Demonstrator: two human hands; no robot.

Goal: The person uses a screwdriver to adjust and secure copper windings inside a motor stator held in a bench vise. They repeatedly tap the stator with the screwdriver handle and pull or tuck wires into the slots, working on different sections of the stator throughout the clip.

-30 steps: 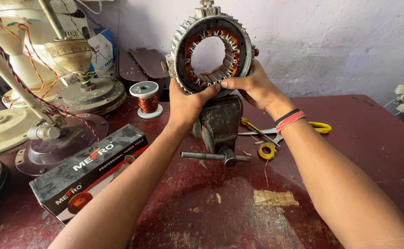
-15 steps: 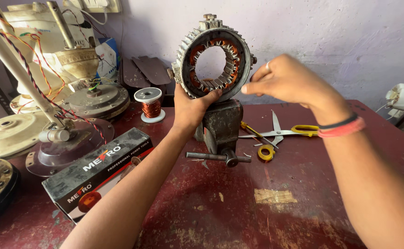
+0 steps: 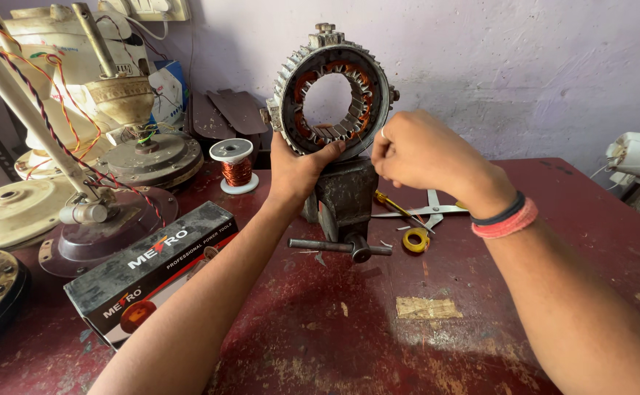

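Gripping: left hand (image 3: pixel 299 170) keeps bracing stator ring (image 3: pixel 332 91) above vise (image 3: pixel 345 199).
Changed: right hand (image 3: pixel 416 150) lifted off ring, now pinched shut (contents unclear), winding work continuing, I judge.

A worn dark-red table (image 3: pixel 481 322) carries it all — a bench vise (image 3: pixel 343 208) stands at the middle, scissors (image 3: pixel 426 208) and a yellow tape roll (image 3: pixel 415 240) just right of it. A copper wire spool (image 3: pixel 233 165) sits far left, a black tool box (image 3: pixel 152 274) near left — fan motor housings (image 3: pixel 152 157) crowd the left edge.
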